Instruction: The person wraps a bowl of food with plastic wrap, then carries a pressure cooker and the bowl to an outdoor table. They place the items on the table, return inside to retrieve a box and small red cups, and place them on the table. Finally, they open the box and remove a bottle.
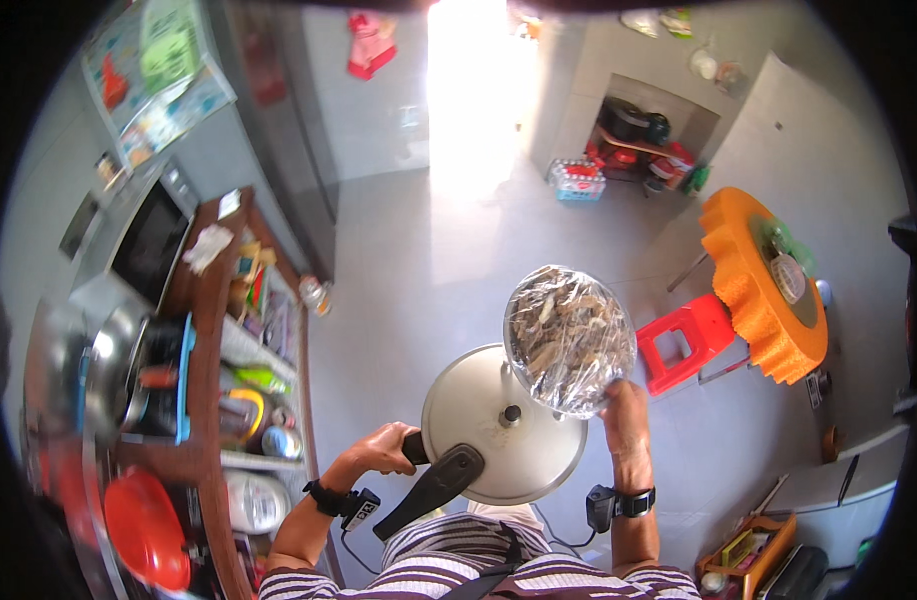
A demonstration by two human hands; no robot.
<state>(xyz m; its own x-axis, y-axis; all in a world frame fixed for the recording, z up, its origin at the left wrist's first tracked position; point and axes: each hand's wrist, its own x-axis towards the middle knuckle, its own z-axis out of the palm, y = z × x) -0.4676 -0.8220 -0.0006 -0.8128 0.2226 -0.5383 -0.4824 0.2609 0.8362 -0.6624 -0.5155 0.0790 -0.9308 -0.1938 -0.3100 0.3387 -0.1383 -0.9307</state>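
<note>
My left hand (389, 448) grips the short black side handle of a pressure cooker (466, 405), held in front of my waist. Its pale metal lid has a dark knob in the middle, and a long black handle points down towards my left side. My right hand (625, 409) holds the lower right rim of a round bowl (569, 341) covered with clear plastic film. Brownish food pieces show through the film; what they are I cannot tell. The bowl overlaps the cooker's upper right edge. A strapped device sits on each wrist.
On the left stands a brown counter (211, 420) with a microwave (152, 244), steel pans and a red basin (145, 529). A red plastic stool (683, 343) and a table with an orange cloth (736, 277) are at the right. A wrapped bottle pack (577, 180) lies near the bright doorway.
</note>
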